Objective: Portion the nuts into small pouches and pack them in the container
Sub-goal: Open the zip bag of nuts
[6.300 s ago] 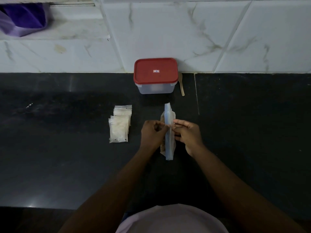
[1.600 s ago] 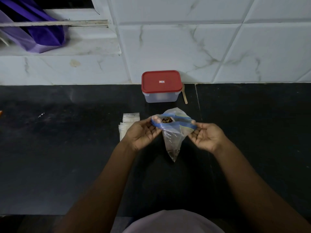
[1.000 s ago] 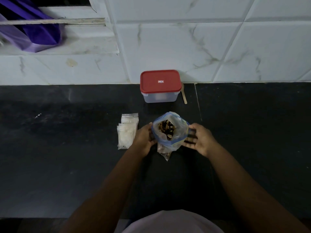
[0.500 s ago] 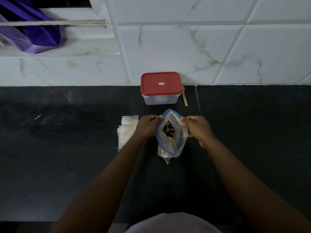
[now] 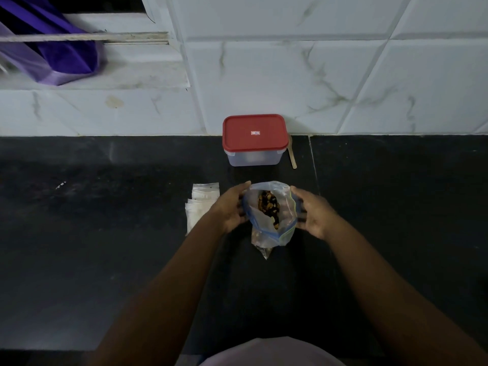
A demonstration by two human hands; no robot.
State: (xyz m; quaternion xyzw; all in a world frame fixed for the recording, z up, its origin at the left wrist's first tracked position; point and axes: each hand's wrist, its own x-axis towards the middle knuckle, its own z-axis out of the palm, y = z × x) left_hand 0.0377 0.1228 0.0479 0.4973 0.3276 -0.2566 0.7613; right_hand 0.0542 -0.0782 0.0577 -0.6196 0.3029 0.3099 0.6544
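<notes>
A clear zip bag [image 5: 286, 210] with a blue rim stands open on the black counter, and mixed nuts [image 5: 268, 207] show inside it. My left hand [image 5: 229, 208] rests against the bag's left side and my right hand [image 5: 313, 211] against its right side, fingers fairly straight along the plastic. A stack of small empty clear pouches [image 5: 202, 204] lies just left of my left hand. The container [image 5: 254, 154], clear with a red lid, stands shut at the wall behind the bag.
A wooden spoon [image 5: 292, 157] lies beside the container's right side. A purple bag [image 5: 58, 59] sits on the window ledge at the upper left. White marble tiles back the black counter [image 5: 105, 260].
The shut bag was opened at its zip and stood upright. Half a second ago both hands pinched the rim; now they lie flat on the bag's sides and its mouth gapes wider.
</notes>
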